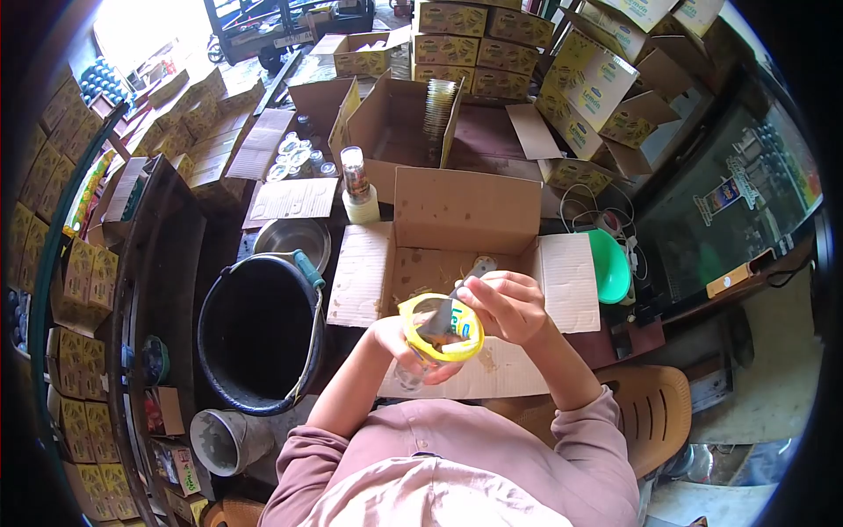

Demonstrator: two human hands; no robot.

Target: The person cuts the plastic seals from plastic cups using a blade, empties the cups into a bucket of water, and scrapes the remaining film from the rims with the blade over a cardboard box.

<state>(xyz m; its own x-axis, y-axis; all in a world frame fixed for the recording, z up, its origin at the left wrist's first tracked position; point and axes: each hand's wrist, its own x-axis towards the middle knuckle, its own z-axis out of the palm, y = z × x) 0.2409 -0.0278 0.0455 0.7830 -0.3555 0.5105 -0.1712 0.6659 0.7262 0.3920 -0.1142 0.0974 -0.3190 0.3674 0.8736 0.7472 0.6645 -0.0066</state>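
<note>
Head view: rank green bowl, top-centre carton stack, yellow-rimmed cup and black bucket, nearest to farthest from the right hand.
1. Yellow-rimmed cup, just left
2. Green bowl, right
3. Black bucket, farther left
4. Carton stack, back centre

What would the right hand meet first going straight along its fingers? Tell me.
Past the grey blade it holds, the right hand would probably meet the yellow-rimmed cup in the left hand first; exact depth is unclear.
</note>
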